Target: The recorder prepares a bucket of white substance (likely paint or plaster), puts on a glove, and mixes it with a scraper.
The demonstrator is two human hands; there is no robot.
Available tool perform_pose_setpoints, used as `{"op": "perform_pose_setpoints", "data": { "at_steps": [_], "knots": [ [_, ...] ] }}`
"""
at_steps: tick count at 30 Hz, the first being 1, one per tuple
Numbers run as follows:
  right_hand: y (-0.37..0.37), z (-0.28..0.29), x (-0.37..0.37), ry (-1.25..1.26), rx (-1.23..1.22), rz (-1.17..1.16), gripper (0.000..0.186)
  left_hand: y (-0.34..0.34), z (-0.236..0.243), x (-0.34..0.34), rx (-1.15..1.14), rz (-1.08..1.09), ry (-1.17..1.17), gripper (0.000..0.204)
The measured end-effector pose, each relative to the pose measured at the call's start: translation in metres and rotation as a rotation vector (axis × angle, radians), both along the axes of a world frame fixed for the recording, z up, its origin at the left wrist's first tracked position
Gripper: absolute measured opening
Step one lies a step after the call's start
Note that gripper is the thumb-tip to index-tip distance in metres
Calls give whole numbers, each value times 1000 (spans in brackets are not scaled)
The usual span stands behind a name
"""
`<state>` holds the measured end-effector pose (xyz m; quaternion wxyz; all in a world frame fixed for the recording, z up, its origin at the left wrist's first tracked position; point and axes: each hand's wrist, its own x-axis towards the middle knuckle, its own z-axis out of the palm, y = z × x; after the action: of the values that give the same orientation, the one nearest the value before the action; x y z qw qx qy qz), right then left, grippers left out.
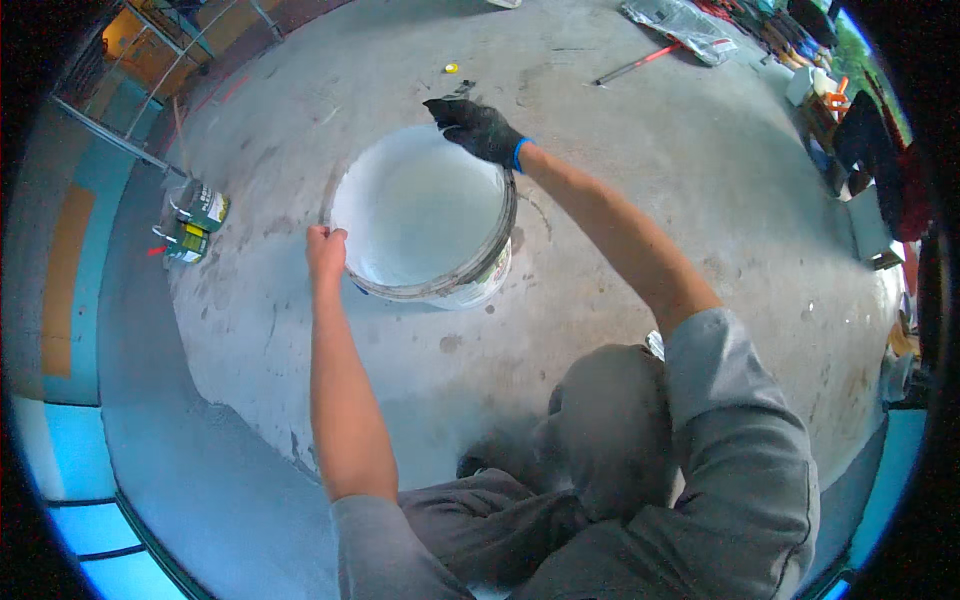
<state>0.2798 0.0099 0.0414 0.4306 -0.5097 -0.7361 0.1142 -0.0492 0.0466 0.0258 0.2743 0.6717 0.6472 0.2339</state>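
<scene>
A large white bucket [420, 205] with pale contents and a grimy rim stands on the concrete floor in front of me. My bare left hand [326, 245] is closed on its left rim. My right hand [474, 131], in a black glove with a blue cuff, is over the far right of the rim, fingers bent and together; what they hold, if anything, is hidden. My knee [610, 410] is bent below the bucket, to the right.
Green cans [205, 207] stand at the left, below a metal railing [150, 105]. Beyond the bucket lie a small yellow item [451, 68], a red-handled tool [640, 62] and a plastic-wrapped package [680, 30]. Piled items [865, 150] line the right edge.
</scene>
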Motion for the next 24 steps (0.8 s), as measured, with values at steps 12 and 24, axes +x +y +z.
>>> {"op": "perform_pose_setpoints", "data": {
  "at_steps": [12,24],
  "knots": [
    [-116,-21,-36,62,18,-311,63,-17,5,17,-148,-71,-512,53],
    [-190,24,-93,117,-13,-366,42,-3,-8,8,-115,-117,-445,52]
  ]
}}
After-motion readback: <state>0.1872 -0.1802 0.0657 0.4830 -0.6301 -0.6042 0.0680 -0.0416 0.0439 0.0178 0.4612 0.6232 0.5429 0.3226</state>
